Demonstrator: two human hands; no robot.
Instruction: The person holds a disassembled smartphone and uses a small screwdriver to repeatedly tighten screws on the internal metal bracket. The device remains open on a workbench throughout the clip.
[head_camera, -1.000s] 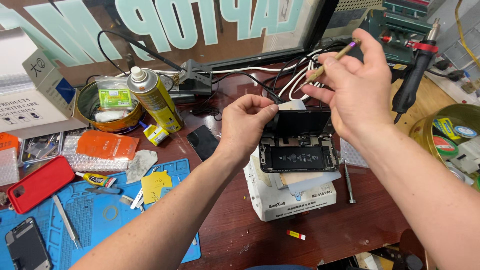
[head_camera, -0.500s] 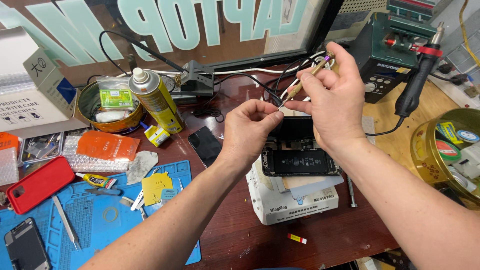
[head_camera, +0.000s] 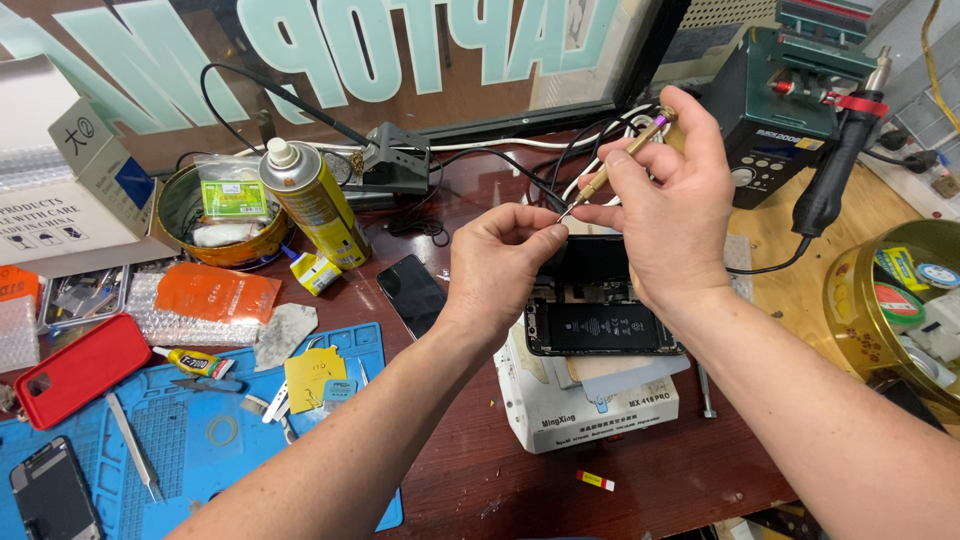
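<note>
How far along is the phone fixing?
Done: the opened phone lies on a white box with its insides showing, and a separate screen lies beside it. In hand: the right hand holds a small brass screwdriver, and the left hand pinches at its tip; whether a screw sits there is too small to tell. Left: the phone is not closed up.

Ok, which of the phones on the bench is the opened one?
The phone on the white box under both hands, its insides showing. The dark one beside the yellow can lies closed, face up.
</note>
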